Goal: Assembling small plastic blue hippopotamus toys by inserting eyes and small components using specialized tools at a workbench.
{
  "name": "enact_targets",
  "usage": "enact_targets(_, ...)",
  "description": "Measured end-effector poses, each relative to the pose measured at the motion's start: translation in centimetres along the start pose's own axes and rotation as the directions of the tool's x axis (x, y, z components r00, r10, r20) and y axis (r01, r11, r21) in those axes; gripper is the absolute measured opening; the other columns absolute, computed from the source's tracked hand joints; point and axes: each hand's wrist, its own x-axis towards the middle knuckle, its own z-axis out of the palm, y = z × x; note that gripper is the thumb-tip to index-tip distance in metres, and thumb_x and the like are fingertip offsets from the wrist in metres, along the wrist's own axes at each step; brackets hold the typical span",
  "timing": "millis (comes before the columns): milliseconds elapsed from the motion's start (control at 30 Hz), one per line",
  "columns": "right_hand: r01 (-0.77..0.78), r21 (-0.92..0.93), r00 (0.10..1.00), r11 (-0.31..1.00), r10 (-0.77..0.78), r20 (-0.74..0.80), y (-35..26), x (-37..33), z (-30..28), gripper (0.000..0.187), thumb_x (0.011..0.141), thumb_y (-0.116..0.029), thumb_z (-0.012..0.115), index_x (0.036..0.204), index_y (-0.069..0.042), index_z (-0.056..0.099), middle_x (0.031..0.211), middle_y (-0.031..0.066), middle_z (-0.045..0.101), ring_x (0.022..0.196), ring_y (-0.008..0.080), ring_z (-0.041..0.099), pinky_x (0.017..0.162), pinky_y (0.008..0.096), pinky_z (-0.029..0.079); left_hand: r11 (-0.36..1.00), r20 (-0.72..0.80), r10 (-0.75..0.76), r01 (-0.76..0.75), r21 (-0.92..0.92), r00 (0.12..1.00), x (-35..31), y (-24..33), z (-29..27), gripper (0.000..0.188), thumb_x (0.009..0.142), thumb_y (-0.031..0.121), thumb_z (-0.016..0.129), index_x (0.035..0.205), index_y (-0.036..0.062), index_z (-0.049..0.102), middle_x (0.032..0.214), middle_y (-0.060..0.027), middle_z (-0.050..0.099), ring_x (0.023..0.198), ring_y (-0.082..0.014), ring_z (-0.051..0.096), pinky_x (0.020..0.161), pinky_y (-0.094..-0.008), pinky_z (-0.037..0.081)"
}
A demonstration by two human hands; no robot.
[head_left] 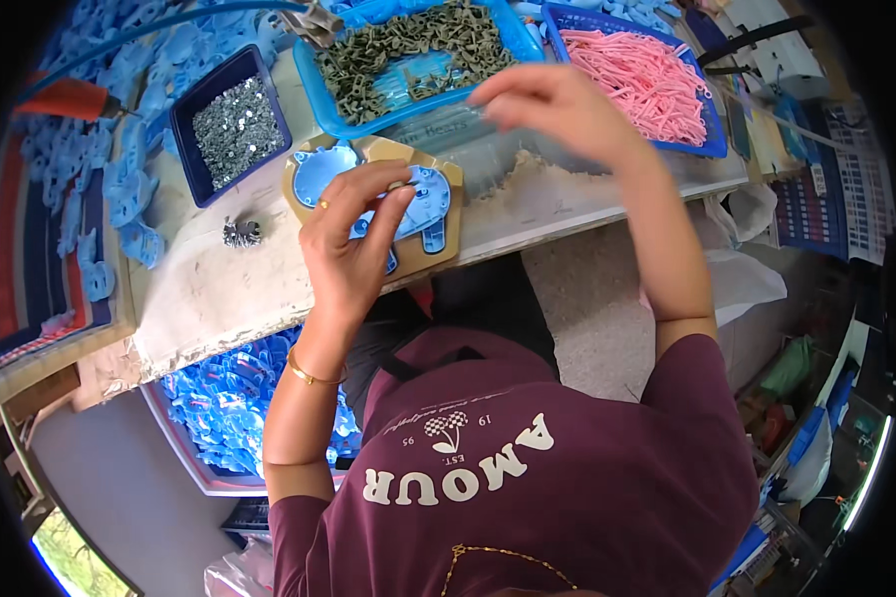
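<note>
Your left hand [353, 224] pinches a small dark piece [398, 186] between thumb and index fingertip, above a blue shell [431, 204] lying in a tan fixture [386, 149]. The grip looks shallow, so a slight twist of the fingertips could drop the piece into the shell or onto the bench [199, 308]. Your fingers and palm cover part of the fixture, so anything sitting crooked beneath them might go unnoticed. In the fixture's upper left lies a rounded blue shell [321, 174], close enough to your knuckles to be nudged out of place.

Your right hand [548, 104] is over the near edge of a light blue tray [408, 82] of dark green parts [353, 95]. Its fingers are blurred; whether they hold anything cannot be told. Those parts lie jumbled, so a hurried pick could bring up two together.

Left of the fixture, a clump of metal bits [241, 233] sits loose on the bench, where a stray brush could scatter it. Farther right, pink strips [632, 85] overlap in a heap; a forearm catching one could drag others out.
</note>
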Motion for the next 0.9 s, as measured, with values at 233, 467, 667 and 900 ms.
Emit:
enact_targets(233,-0.38,-0.832,0.884,0.404,-0.106,-0.455,12.2,-3.1,-15.5,0.021,0.089,-0.014,0.067,0.108,-0.01,0.074,0.108,0.0148,0.071,0.103,0.0367,0.066,0.086,0.0461,0.054,0.976,0.036,-0.178,0.181,-0.124,0.983,-1.1,-0.2,-0.5,0.014,0.092,0.006,0.072,0.106,0.0023,0.073,0.103,-0.0077,0.073,0.09,-0.0143,0.068,0.075,-0.0272,0.057)
enact_targets(467,-0.247,-0.899,0.927,0.363,-0.181,-0.328,11.4,-2.6,-15.5,0.019,0.088,-0.015,0.071,0.103,-0.003,0.071,0.093,0.0161,0.069,0.088,0.0314,0.068,0.078,0.0388,0.053,0.97,0.083,-0.205,0.214,-0.117,0.975,-1.5,0.0,-0.5,0.016,0.094,0.01,0.071,0.107,0.0013,0.072,0.1,-0.0095,0.073,0.086,-0.0181,0.07,0.074,-0.0294,0.058)
enact_targets(667,-0.339,-0.177,0.811,0.924,0.192,-0.553,10.2,-3.5,-16.1,0.021,0.097,-0.017,0.064,0.116,-0.007,0.066,0.097,0.0071,0.073,0.09,0.0151,0.07,0.077,0.0288,0.054,0.852,0.124,-0.393,0.412,-0.323,0.911,-1.5,-0.8,-0.4,0.02,0.097,0.014,0.069,0.111,-0.0003,0.071,0.099,-0.008,0.073,0.084,-0.0122,0.069,0.075,-0.0273,0.058)
enact_targets(900,-0.075,0.23,0.994,0.97,0.091,-0.063,0.2,-2.1,-3.9,0.013,0.097,-0.011,0.064,0.11,-0.007,0.063,0.103,0.0052,0.072,0.086,0.0121,0.069,0.074,0.023,0.052,0.752,0.126,-0.51,0.511,-0.416,0.851,-0.5,-1.2,-1.0,0.026,0.102,0.018,0.063,0.11,-0.0059,0.069,0.102,-0.0103,0.073,0.091,-0.0161,0.073,0.079,-0.0262,0.06)
